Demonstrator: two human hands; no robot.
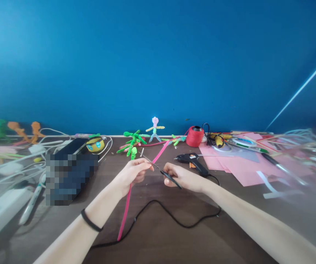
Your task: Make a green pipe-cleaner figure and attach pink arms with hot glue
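Pinched in my left hand (133,175) is a bright pink pipe cleaner (125,216). One end hangs down toward the table, and the other slants up to the right past my fingers. My right hand (178,176) grips a pair of scissors (170,179) by the dark handles. The blades point up and left, crossing the pipe cleaner close to my left fingertips; whether they touch it I cannot tell. Behind my hands stand a green pipe-cleaner figure (133,141) and a figure with a pink head and yellow arms (154,130).
A black glue gun (192,161) lies right of my hands, its cord (174,220) looping across the table in front. Further right are a red thread spool (194,136) and pink paper sheets (240,170). On the left are a yellow toy (95,145), a marker (31,205) and white cables.
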